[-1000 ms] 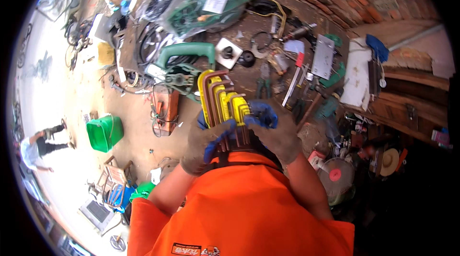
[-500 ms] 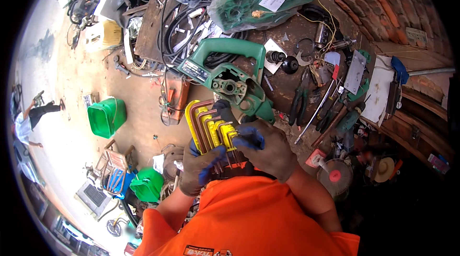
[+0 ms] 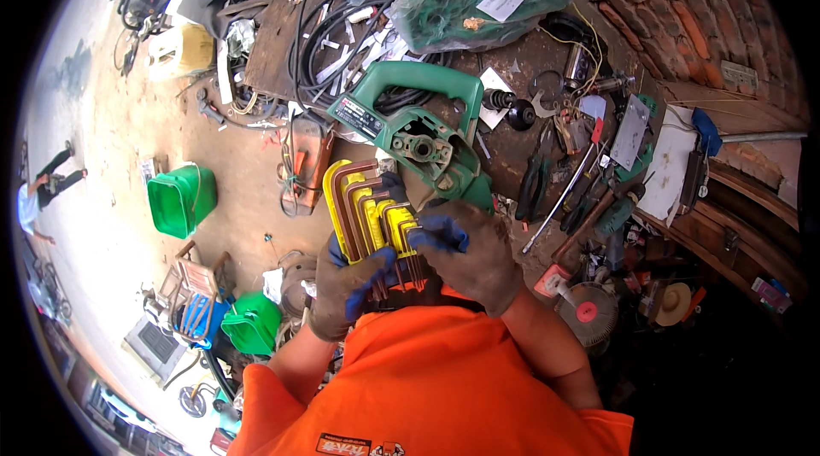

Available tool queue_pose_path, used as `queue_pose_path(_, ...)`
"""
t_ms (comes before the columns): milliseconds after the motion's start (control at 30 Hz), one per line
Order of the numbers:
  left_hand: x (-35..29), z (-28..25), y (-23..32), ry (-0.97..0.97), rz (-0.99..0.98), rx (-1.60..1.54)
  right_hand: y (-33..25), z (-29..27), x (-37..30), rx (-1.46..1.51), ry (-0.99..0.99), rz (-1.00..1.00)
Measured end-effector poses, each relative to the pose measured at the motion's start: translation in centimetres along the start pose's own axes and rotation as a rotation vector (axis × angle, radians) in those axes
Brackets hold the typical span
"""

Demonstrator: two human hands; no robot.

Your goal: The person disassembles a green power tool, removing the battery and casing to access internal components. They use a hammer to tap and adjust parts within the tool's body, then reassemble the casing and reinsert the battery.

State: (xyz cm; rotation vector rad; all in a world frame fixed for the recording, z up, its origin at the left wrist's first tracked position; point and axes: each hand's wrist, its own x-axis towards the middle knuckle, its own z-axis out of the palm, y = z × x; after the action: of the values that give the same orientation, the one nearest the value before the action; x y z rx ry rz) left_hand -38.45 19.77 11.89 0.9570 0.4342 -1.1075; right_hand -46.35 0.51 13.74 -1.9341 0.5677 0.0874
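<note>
In front of my chest is a set of L-shaped hex keys (image 3: 350, 215) in a yellow holder, its bent ends pointing up and to the right. My left hand (image 3: 343, 289), in a brown work glove with blue fingertips, is closed around the holder's left and lower part. At the small-key end on the right, the bent fingers of my gloved right hand (image 3: 477, 258) pinch the set; exactly which key they touch is hidden. Just beyond the set, a green power tool housing (image 3: 461, 167) with a loop handle lies on the bench, its inside exposed.
The wooden bench (image 3: 504, 149) bears a bagged green housing (image 3: 444, 16), coiled black cable (image 3: 299, 55), pliers (image 3: 535, 178) and a long screwdriver (image 3: 568, 191). Green buckets (image 3: 175, 204) stand on the floor at left. A fan (image 3: 589, 312) is at lower right, a brick wall at upper right.
The view has shifted slightly, moving the bench things a little right in the picture. Both hands keep their hold on the hex key set. A distant person at far left has moved.
</note>
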Motion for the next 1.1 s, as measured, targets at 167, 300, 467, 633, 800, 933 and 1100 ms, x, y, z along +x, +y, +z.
queue_pose_path(167,-0.1,-0.1,0.1,0.020,0.008,0.050,-0.8,-0.4,0.2,-0.138,-0.006,-0.049)
queue_pose_path(300,-0.2,-0.4,0.3,0.049,-0.044,0.162,-1.5,-0.6,0.0,-0.457,0.020,-0.296)
queue_pose_path(467,-0.5,1.4,1.5,0.060,-0.054,0.214,-2.4,-1.7,-0.3,-0.314,0.158,-0.335)
queue_pose_path(633,-0.2,2.1,0.7,-0.002,0.034,0.182,-2.3,-2.5,-0.3,-0.198,0.471,-0.418)
queue_pose_path(800,-0.4,2.0,1.2,0.075,-0.055,0.197,-1.6,-4.1,2.7,0.654,0.647,-0.309)
queue_pose_path(933,0.0,1.1,1.0,0.104,0.037,0.140,-0.2,-3.7,3.8,0.535,0.605,-0.281)
queue_pose_path(1100,0.4,0.0,0.7,0.128,0.095,0.166,2.2,-2.0,4.1,0.394,0.501,-0.406)
